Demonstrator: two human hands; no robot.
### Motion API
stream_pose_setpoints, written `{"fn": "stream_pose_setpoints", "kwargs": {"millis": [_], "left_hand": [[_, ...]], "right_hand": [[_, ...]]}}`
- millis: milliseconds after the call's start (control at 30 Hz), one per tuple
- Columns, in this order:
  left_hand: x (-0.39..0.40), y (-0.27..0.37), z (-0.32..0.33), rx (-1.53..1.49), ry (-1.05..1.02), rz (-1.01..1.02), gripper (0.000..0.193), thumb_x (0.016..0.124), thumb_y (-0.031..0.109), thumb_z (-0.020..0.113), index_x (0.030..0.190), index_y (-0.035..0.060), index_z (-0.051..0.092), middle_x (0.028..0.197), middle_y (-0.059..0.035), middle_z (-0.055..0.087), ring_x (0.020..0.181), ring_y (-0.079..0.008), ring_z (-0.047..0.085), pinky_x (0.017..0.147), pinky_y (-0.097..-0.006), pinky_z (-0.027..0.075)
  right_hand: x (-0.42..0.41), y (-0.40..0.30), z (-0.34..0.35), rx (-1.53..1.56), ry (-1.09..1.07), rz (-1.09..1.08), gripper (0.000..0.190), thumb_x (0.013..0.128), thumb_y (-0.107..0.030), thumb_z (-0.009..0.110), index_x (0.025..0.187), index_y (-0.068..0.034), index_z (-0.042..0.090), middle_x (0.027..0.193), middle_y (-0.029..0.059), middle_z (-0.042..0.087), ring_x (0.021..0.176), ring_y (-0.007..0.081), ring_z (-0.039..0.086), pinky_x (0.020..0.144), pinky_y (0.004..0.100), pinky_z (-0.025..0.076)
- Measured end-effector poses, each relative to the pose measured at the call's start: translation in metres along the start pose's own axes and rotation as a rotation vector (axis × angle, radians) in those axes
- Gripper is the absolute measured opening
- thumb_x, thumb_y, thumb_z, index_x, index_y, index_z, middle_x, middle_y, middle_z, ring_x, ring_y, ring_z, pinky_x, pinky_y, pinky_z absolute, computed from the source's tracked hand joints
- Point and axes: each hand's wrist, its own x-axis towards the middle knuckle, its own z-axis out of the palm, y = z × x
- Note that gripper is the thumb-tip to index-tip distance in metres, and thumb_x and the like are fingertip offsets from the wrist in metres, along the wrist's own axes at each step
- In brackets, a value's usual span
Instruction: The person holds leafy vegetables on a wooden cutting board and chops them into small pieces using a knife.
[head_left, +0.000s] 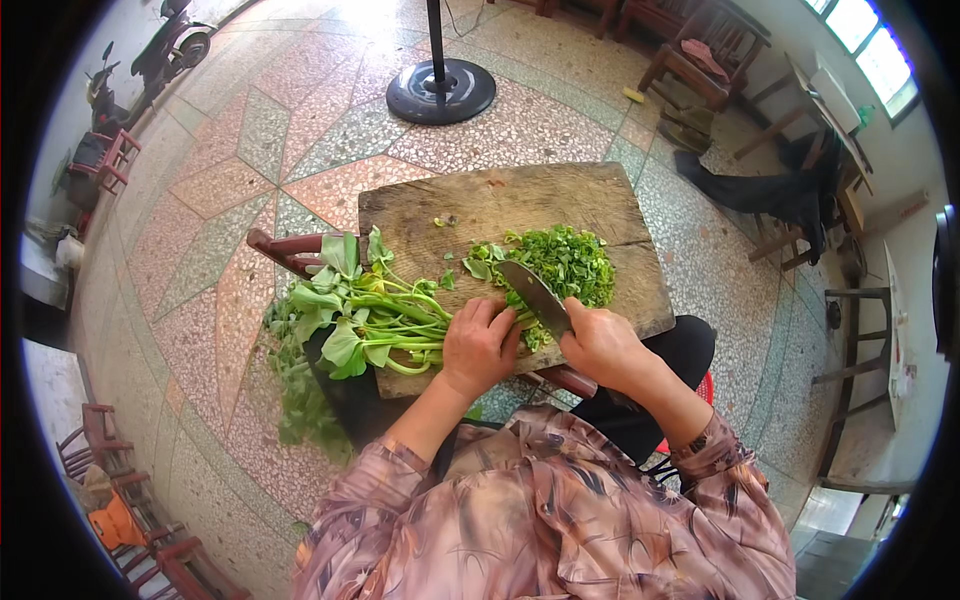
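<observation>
A worn wooden cutting board (420, 206) lies before me, over my knees. My left hand (480, 337) presses down on a bundle of leafy green stems (405, 319), whose leaves spread over the board's left edge. In my right hand (604, 341) is a kitchen knife (536, 296) with a broad dark blade, held by its handle, which my fingers hide. The blade stands just right of my left fingertips, at the cut end of the stems. Beyond the blade, a heap of chopped greens (574, 262) covers the board's right middle. A few loose bits (448, 280) are scattered left of it.
A dark reddish wooden piece (289, 247) juts out past the board's left side. More greens (311, 405) lie low at the left on the terrazzo floor (225, 315). A black round stand base (441, 90) stands beyond the board. Part of a red plastic item (705, 390) shows by my right knee.
</observation>
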Motion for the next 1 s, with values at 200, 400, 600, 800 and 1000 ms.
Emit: {"fn": "stream_pose_setpoints", "kwargs": {"millis": [200,400,600,800,1000], "left_hand": [[0.004,0.001,-0.003,-0.011,-0.009,0.0,0.017,0.078,0.008,0.07,0.094,0.0035,0.066,0.1,-0.0124,0.064,0.094,-0.0328,0.061,0.078,-0.0416,0.049],[0.005,0.004,-0.004,-0.013,-0.022,-0.02,0.014,0.079,0.009,0.069,0.091,0.0037,0.067,0.098,-0.012,0.064,0.094,-0.0322,0.061,0.078,-0.0408,0.05],[0.001,0.003,0.0,-0.007,0.022,-0.014,0.013,0.078,0.01,0.07,0.09,0.0048,0.068,0.096,-0.0117,0.064,0.092,-0.032,0.061,0.077,-0.0412,0.05],[-0.003,0.0,-0.001,-0.004,0.033,-0.006,0.011,0.08,0.012,0.069,0.089,0.0067,0.067,0.094,-0.0105,0.064,0.09,-0.0309,0.061,0.074,-0.0414,0.049],[0.0,0.002,0.001,-0.002,0.052,0.006,0.01,0.081,0.014,0.068,0.088,0.0084,0.066,0.092,-0.0091,0.062,0.089,-0.0297,0.06,0.073,-0.0413,0.048]], "right_hand": [[0.015,-0.011,0.005,-0.015,-0.048,-0.01,0.021,0.082,-0.014,0.052,0.097,0.001,0.052,0.08,0.0259,0.066,0.078,0.0464,0.064,0.072,0.0562,0.05],[0.028,-0.002,0.023,-0.005,0.047,0.016,0.02,0.082,-0.016,0.053,0.093,0.001,0.053,0.081,0.0269,0.065,0.08,0.0465,0.064,0.074,0.055,0.051],[0.022,0.016,0.015,0.094,0.046,-0.055,0.022,0.082,-0.017,0.053,0.095,0.0,0.053,0.083,0.0279,0.064,0.083,0.0481,0.062,0.077,0.057,0.048],[0.009,0.001,-0.005,0.13,0.072,-0.003,0.023,0.083,-0.018,0.053,0.096,0.001,0.053,0.083,0.0284,0.064,0.083,0.0482,0.062,0.076,0.0577,0.047],[0.012,0.003,-0.002,0.082,0.0,0.026,0.023,0.083,-0.018,0.053,0.096,0.001,0.054,0.083,0.0281,0.064,0.085,0.0478,0.062,0.078,0.0571,0.048]]}}
